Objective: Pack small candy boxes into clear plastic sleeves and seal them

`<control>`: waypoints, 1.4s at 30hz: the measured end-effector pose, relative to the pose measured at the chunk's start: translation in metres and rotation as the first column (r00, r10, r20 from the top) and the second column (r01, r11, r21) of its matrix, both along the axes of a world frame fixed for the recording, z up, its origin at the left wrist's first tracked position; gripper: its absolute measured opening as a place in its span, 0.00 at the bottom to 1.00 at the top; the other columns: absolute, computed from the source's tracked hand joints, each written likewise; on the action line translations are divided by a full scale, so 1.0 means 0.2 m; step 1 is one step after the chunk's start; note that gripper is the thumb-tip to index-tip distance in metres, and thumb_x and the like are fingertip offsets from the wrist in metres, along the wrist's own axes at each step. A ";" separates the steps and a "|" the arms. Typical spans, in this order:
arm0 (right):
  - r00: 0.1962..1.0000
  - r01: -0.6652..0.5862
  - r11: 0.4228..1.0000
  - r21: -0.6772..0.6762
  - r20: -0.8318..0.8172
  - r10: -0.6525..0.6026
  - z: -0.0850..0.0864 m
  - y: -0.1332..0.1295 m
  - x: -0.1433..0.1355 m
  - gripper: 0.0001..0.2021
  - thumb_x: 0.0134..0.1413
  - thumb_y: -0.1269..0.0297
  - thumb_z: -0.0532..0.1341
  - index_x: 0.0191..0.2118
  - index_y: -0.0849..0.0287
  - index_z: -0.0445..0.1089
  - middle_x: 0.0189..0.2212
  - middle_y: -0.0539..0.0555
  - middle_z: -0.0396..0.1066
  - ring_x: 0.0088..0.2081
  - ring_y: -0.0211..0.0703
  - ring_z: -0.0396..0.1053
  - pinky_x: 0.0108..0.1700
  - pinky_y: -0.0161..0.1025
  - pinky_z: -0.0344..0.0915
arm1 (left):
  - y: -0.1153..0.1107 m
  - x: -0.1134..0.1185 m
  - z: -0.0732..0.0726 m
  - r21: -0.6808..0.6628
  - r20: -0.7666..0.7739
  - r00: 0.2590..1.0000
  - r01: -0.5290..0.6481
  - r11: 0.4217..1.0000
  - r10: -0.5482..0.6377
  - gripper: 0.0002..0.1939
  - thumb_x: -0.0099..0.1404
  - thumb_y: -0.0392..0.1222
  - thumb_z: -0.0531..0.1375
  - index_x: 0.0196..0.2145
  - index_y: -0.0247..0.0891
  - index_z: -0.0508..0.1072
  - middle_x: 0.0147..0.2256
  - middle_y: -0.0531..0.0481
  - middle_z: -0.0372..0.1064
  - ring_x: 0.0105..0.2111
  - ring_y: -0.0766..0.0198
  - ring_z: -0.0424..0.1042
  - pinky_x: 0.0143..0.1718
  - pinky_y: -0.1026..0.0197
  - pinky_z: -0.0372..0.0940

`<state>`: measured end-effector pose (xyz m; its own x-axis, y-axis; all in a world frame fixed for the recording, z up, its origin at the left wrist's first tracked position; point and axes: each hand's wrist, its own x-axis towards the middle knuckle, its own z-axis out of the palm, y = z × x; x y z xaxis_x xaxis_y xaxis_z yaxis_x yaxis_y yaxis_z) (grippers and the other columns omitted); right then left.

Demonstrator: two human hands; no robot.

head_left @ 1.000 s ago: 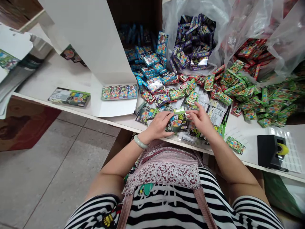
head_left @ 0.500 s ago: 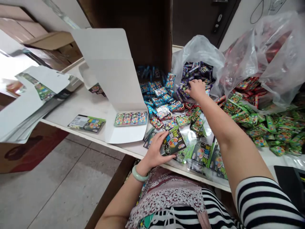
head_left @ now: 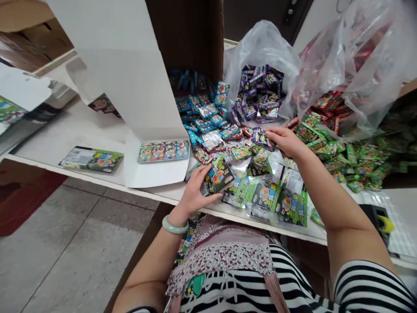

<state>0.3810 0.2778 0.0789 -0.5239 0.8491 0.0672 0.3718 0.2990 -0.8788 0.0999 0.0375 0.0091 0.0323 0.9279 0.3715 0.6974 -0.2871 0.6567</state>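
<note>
My left hand [head_left: 198, 191] is closed round a black and green printed pouch [head_left: 217, 176] near the table's front edge. Between the fingertips of my right hand [head_left: 282, 140] is a small purple packet [head_left: 261, 137], above the loose packets. Behind it stands a clear bag of purple packets [head_left: 260, 93]. Blue packets [head_left: 208, 115] lie left of that bag. More black and green pouches [head_left: 265, 193] lie flat between my arms. Left of my left hand, an open white box [head_left: 156, 176] bears a row of small packets [head_left: 164, 150].
Green packets [head_left: 361, 163] are heaped at the right, before a clear bag of red packets [head_left: 329, 102]. A single flat pouch [head_left: 92, 159] lies at the left of the white table [head_left: 97, 178]. A dark tape dispenser [head_left: 378, 221] sits at the far right.
My right hand has come out of the bag of purple packets toward me, now with a purple packet. My left hand still holds the pouch. The view has shifted to the right.
</note>
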 end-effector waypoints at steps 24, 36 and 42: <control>0.790 0.200 0.904 0.378 0.484 -0.377 -0.37 -0.70 0.40 0.33 0.48 0.53 0.68 0.59 0.61 0.65 0.57 0.69 0.67 0.60 0.69 0.62 0.60 0.66 0.58 | 0.05 0.24 0.01 -0.075 -0.218 0.945 0.233 0.969 -0.244 0.47 0.59 0.60 0.66 0.69 0.41 0.54 0.60 0.35 0.60 0.59 0.42 0.63 0.61 0.38 0.61; 0.856 -0.477 0.779 0.407 0.417 0.306 0.03 -0.76 0.38 0.29 0.55 0.56 0.65 0.63 0.52 0.65 0.62 0.61 0.65 0.62 0.60 0.62 0.61 0.60 0.59 | 0.05 0.22 0.04 -0.035 -0.211 0.910 0.357 0.934 -0.356 0.49 0.59 0.60 0.66 0.70 0.42 0.50 0.62 0.35 0.59 0.60 0.43 0.62 0.62 0.39 0.60; 0.745 -0.594 0.723 0.352 0.580 0.329 0.08 -0.71 0.31 0.30 0.52 0.60 0.67 0.61 0.57 0.68 0.61 0.65 0.65 0.59 0.64 0.63 0.58 0.63 0.61 | 0.03 0.23 0.06 -0.085 -0.203 0.886 0.409 0.909 -0.418 0.49 0.58 0.60 0.67 0.69 0.41 0.52 0.61 0.34 0.59 0.61 0.43 0.61 0.63 0.39 0.59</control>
